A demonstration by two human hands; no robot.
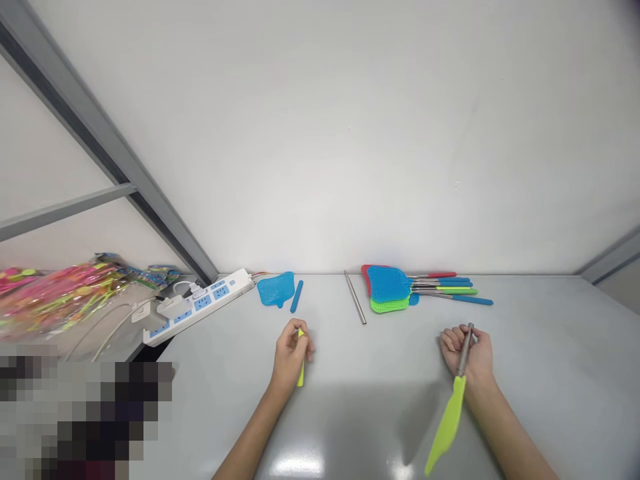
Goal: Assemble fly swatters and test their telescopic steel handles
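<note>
My left hand [292, 353] is closed around a yellow-green handle sleeve [301, 377], held upright just above the table. My right hand [467, 353], palm up, grips a metal telescopic rod [465, 353] joined to a yellow-green fly swatter head [447, 427], seen nearly edge-on and pointing toward me. Beyond my left hand lie a blue swatter head [276, 289] and a separate blue handle sleeve [297, 297]. A bare metal rod [355, 298] rests between the two hands, farther back. Right of it is a pile of fly swatters with a blue head [387, 285] on top, over red and green ones.
A white power strip [210, 303] with plugs and cables sits at the back left. Bagged pink and yellow items [65, 287] lie beyond the metal frame [170, 220]. A white wall [350, 133] borders the grey table [550, 373] at the back. The lower left is pixelated.
</note>
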